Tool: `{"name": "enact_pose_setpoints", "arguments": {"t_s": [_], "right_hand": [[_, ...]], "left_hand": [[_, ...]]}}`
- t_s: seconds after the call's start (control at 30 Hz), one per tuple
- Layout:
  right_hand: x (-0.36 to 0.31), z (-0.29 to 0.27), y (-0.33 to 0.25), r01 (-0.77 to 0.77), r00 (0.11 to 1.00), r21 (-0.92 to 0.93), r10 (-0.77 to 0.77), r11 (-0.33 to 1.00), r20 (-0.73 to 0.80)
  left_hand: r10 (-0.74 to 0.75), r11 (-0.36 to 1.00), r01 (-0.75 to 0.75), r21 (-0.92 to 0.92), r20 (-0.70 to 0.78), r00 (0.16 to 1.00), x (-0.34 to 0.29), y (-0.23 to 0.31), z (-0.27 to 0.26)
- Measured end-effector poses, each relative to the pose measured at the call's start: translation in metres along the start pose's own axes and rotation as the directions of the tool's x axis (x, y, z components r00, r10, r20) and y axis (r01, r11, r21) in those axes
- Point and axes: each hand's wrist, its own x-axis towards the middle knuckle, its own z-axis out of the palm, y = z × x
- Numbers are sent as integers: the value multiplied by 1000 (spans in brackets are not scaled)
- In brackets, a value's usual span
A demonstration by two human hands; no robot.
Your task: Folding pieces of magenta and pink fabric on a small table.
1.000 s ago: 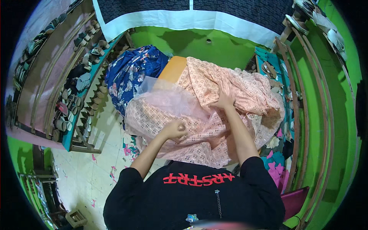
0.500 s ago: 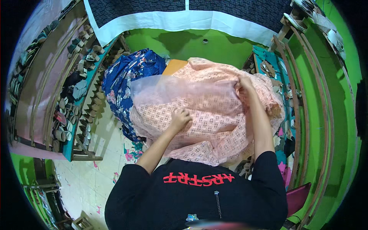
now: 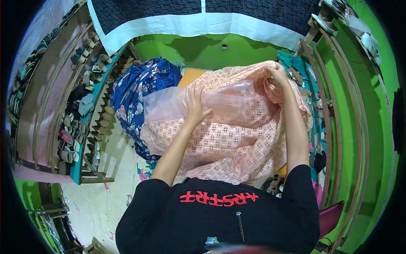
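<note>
A large piece of peach lace fabric (image 3: 228,139) is spread in loose folds in front of me. Over its far middle part lies a sheer, pale pink layer (image 3: 165,100). My left hand (image 3: 194,103) rests flat on the sheer layer with its fingers spread. At the far right my right hand (image 3: 277,75) is closed on a lifted, bunched edge of the lace. A blue floral cloth (image 3: 148,80) lies in a heap at the left, partly beneath the lace. A yellow-orange surface (image 3: 191,76) shows past the far edge of the fabric.
Racks of shoes and sandals (image 3: 82,101) run along the left. At the right stand long wooden rails (image 3: 325,114) and a shelf of scraps and soles (image 3: 296,70). A dark, white-bordered cloth (image 3: 169,24) hangs at the back. Pink scraps dot the tiled floor (image 3: 93,207).
My left hand has moved away from me and opened from a curled shape to flat. The right hand has raised the lace edge farther away and slightly right, and the lace is bunched there.
</note>
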Motion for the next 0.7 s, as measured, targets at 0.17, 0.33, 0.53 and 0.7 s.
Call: {"name": "enact_pose_setpoints", "arguments": {"t_s": [0.17, 0.33, 0.53, 0.7], "right_hand": [[-5, -8, 13, 120, 990, -43, -123, 992, -75], [9, -9, 40, -62, 955, 54, 75, 997, -286], [16, 36, 17, 360, 818, -315, -459, 878, -346], [-23, 54, 32, 441, 892, -421, -440, 793, 105]], "left_hand": [[376, 927, -374, -33, 110, 920, 21, 0, -3], [623, 781, -624, 1, -46, 781, -69, 6, 20], [403, 903, -372, -216, 119, 908, -117, 46, -10], [159, 963, 5, -270, 580, 799, -109, 35, -15]]}}
